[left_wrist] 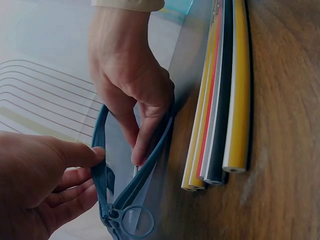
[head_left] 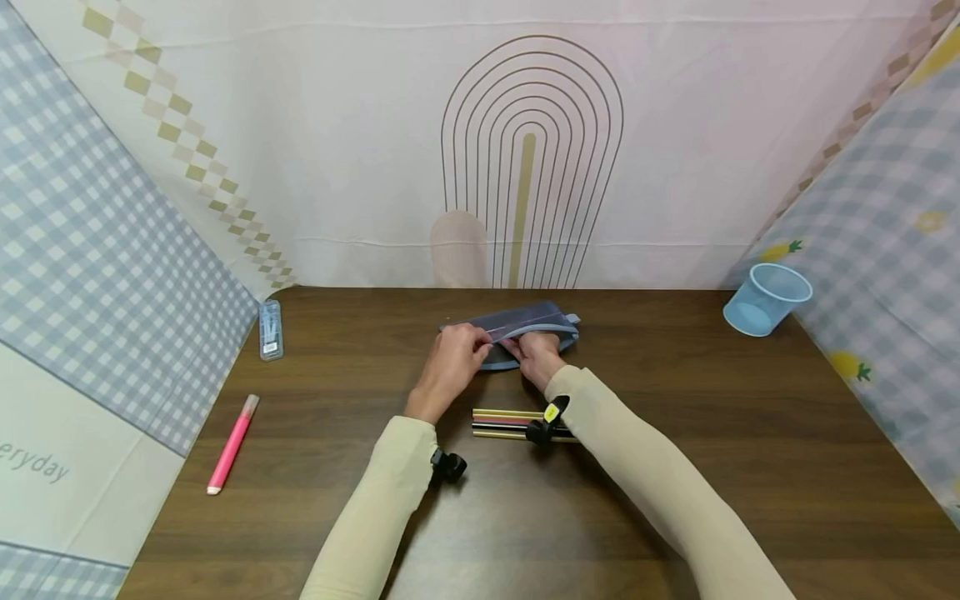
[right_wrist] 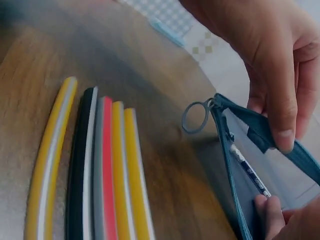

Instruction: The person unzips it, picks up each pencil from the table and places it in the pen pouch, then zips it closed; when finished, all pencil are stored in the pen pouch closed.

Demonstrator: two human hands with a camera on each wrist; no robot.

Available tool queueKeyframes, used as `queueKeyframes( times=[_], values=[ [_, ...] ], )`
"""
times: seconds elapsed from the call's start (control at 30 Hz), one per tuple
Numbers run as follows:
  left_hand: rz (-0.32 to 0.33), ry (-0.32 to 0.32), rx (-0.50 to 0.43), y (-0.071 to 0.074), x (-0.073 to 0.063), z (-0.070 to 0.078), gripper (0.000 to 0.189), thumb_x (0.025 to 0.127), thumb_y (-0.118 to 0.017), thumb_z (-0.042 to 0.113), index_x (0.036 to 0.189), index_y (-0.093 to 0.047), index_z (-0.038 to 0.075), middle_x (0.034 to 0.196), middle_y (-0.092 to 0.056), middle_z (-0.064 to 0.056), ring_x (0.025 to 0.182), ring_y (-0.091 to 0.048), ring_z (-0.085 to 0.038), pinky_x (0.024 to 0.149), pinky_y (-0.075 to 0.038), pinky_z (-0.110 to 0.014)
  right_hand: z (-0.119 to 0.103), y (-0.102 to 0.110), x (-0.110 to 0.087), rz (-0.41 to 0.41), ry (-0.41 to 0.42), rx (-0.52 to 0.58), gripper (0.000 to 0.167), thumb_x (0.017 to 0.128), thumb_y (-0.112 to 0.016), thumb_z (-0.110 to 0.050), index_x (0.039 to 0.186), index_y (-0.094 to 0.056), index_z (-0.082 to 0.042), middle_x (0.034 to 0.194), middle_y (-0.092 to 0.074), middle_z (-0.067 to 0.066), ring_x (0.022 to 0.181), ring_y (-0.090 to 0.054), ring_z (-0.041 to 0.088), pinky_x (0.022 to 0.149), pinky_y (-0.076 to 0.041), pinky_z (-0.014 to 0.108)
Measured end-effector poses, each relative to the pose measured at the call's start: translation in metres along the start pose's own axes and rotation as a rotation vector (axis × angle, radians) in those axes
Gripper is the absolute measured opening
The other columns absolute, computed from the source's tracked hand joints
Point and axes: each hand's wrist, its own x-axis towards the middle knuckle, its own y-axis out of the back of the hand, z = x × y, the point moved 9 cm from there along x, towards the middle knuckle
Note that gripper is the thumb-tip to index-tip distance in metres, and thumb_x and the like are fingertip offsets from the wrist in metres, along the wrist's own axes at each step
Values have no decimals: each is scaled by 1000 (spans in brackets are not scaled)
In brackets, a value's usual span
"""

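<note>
A blue zippered pencil pouch (head_left: 517, 319) lies unzipped near the back of the table, its ring zipper pull (left_wrist: 138, 221) at one end of the opening. My left hand (head_left: 452, 358) pinches the pouch's zipper edge between thumb and fingers, holding the mouth apart. Reaching inside the mouth, my right hand (head_left: 538, 354) grips the end of a slim pen (right_wrist: 250, 170) with dark printing on its barrel. Part of the pen and the right fingertips are hidden by the pouch in the head view. Several yellow, red, grey and black pencils (head_left: 498, 423) lie side by side below the right wrist.
A pink marker (head_left: 233, 446) lies at the left of the table, with a small clear blue case (head_left: 271, 330) behind it. Toward the back right stands a translucent blue cup (head_left: 765, 302). Patterned cloth walls (head_left: 360, 150) border the table at back and sides.
</note>
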Motion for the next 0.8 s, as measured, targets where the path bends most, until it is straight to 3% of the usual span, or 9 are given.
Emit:
queueKeyframes(
  times=[0.07,0.23,0.3,0.4,0.47,0.53,0.63,0.7,0.8],
  values=[
    [2,-1,-3,-1,0,1,10,93,-73,13,98,-80,8,97,-77,-6,93,-72,-21,83,-58,-36,0,2,0,16,0,-6,48,93,-48,22,138,-52,7,137,-59,25,64,-66,10,62,-59,21],
    [6,-5,-4,0,0,1,11,94,-72,14,98,-80,8,97,-77,-7,93,-72,-21,84,-58,-36,-3,6,-9,-25,-4,-89,43,90,-54,21,132,-57,11,92,-74,14,61,-70,11,68,-61,25],
    [4,2,0,1,-1,-1,11,94,-72,14,98,-80,7,97,-77,-7,93,-72,-21,84,-58,-36,-4,6,-19,-101,-2,-190,38,91,-57,16,129,-59,13,78,-73,7,65,-73,13,74,-62,26],
    [2,16,4,0,-2,-2,11,94,-72,14,98,-79,8,97,-77,-6,92,-72,-20,83,-58,-35,-5,8,-38,-250,13,-379,29,94,-59,10,122,-63,16,82,-76,13,73,-76,17,80,-61,29],
    [2,20,4,0,-3,-3,11,95,-71,15,98,-79,8,97,-77,-6,92,-72,-20,82,-58,-34,-7,9,-53,-375,61,-604,24,96,-61,4,116,-67,15,88,-77,17,77,-77,18,81,-62,30],
    [5,15,0,-1,-3,-2,11,95,-71,15,98,-79,9,97,-77,-5,92,-72,-19,83,-58,-34,-14,8,-69,-498,209,-899,18,95,-66,-1,108,-74,9,91,-78,16,77,-75,15,77,-62,29],
    [5,12,-9,-1,-3,-2,11,95,-71,16,98,-79,9,98,-76,-6,93,-72,-20,83,-58,-34,-27,2,-98,-637,600,-1331,10,91,-73,-6,96,-79,-1,89,-78,10,76,-72,12,70,-59,28],
    [10,14,-14,0,-3,-2,11,95,-71,16,99,-79,8,98,-76,-6,93,-71,-20,84,-58,-34,-33,2,-114,-665,819,-1492,4,89,-76,-8,88,-80,-7,83,-77,3,74,-68,9,67,-56,26],
    [18,14,-19,2,-2,-2,12,94,-72,15,99,-79,8,98,-76,-7,93,-71,-21,84,-58,-35,-35,5,-128,-704,967,-1592,9,88,-76,-4,81,-78,-9,75,-72,0,69,-63,8,64,-54,27]
  ],
)
